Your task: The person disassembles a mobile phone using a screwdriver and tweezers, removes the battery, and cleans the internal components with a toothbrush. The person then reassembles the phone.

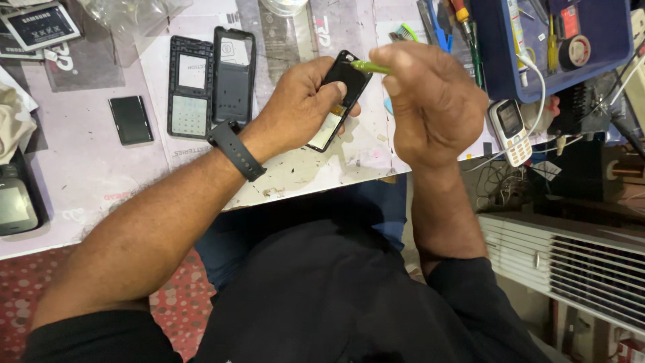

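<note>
My left hand [302, 107] grips a small black opened phone body [341, 94], tilted above the white work surface [80, 175], with its inner board showing at the lower end. My right hand [430, 101] is closed around a thin green-handled tool [369, 66] whose tip meets the phone's upper corner. A dark band sits on my left wrist.
Two black phone covers [211, 81] and a black battery [130, 119] lie to the left. A white keypad phone [510, 131] rests at the right, under a blue tray [557, 47] of tools. Another phone [15, 205] lies at the left edge. A white slatted unit [571, 269] stands lower right.
</note>
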